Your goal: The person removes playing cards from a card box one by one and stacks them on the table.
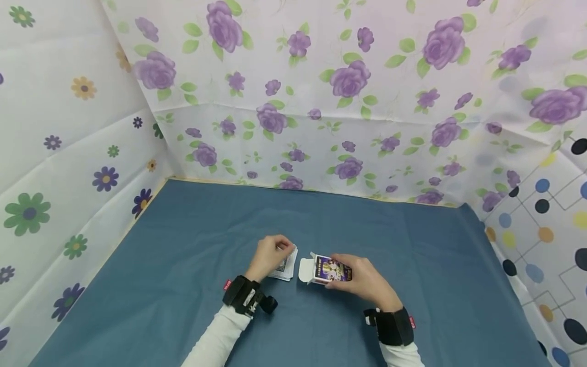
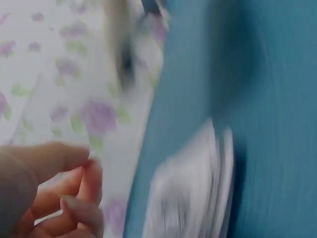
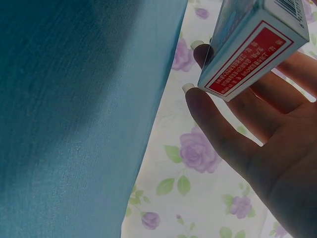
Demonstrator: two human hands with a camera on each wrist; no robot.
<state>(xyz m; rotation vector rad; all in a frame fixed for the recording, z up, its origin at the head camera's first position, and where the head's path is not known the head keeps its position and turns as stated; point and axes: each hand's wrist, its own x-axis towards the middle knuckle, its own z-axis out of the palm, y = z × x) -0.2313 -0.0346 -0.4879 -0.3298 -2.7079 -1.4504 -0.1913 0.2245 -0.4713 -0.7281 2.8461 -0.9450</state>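
Note:
A stack of playing cards [image 1: 288,267] lies on the blue cloth near the middle, its edges slightly uneven. Just over its left side is my left hand [image 1: 270,255], fingers curled and thumb tip meeting a fingertip. In the left wrist view the cards [image 2: 188,193] appear apart from those fingers, blurred, and nothing shows in the pinch. To the right, my right hand [image 1: 364,278] grips a small card box [image 1: 332,269] with a purple picture front. The box's white flap [image 1: 306,270] is folded out toward the cards. A red printed label [image 3: 247,62] marks one narrow side.
Blue cloth [image 1: 220,219] covers the table. Flowered sheeting [image 1: 316,92] rises behind it, with another patterned sheet [image 1: 78,153] on the left and a dotted one [image 1: 545,234] on the right. Each wrist wears a black strap [image 1: 394,326] with a camera.

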